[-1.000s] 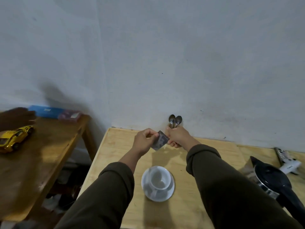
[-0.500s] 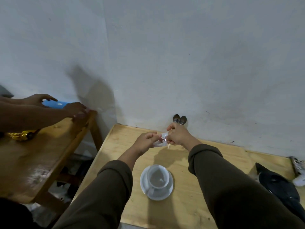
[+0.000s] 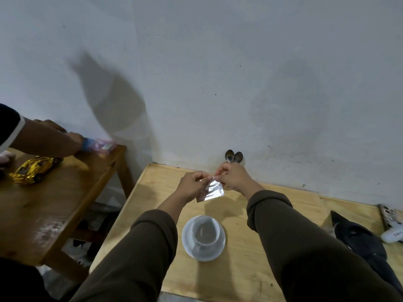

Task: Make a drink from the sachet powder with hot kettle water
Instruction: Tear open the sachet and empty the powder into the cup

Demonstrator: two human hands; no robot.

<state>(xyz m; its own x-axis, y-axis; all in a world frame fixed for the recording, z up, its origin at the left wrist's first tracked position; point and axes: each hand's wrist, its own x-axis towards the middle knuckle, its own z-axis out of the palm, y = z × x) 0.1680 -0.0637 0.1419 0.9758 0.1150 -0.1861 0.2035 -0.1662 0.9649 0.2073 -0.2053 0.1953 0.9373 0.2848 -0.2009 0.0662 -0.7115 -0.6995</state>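
A small silver sachet (image 3: 211, 191) hangs between my hands above the light wooden table (image 3: 237, 269). My left hand (image 3: 193, 186) pinches its upper left edge and my right hand (image 3: 232, 177) pinches its top corner. My right hand also holds two metal spoons (image 3: 233, 157), whose bowls stick up behind the fingers. Below the sachet a white cup (image 3: 205, 233) stands empty on a white saucer (image 3: 220, 247). The black kettle (image 3: 362, 240) sits at the table's right edge.
A darker wooden side table (image 3: 54, 203) stands to the left with a gold toy car (image 3: 33, 168) on it. Another person's arms (image 3: 45, 141) reach over a blue packet (image 3: 96, 144) there. A white object (image 3: 392, 235) lies at far right. A white wall is close behind.
The sachet has turned and now hangs with its silver side showing, held at the top by both hands. The other person's arms have come over the side table.
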